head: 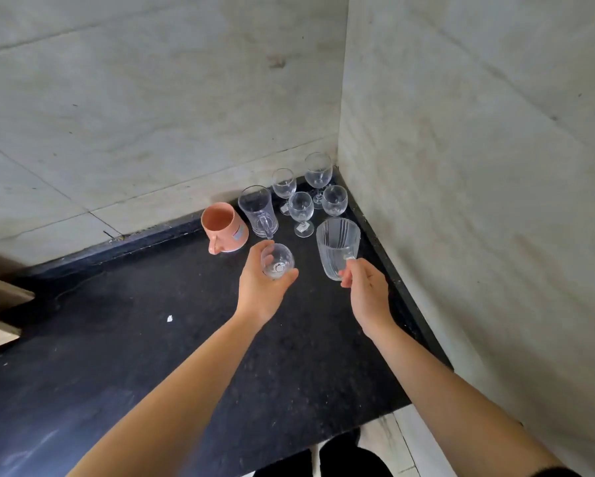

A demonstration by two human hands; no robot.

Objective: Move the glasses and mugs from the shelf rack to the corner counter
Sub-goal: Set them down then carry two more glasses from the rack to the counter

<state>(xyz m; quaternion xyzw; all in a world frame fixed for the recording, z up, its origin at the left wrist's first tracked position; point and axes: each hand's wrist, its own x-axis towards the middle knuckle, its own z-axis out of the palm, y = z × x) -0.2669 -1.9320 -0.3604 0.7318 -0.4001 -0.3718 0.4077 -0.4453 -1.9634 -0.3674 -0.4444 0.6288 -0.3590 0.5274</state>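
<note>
Left hand (260, 287) cups a small clear stemmed glass (277, 261), upright, mid-frame. Right hand (366, 290) pinches the handle of a ribbed clear glass mug (337, 246); open black counter (151, 321) lies directly beneath both.

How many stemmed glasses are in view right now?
5. Four stand in the corner: tallest at the back, one left of it, one right, one in front. The fifth is in the left hand. None appears hidden.
</note>
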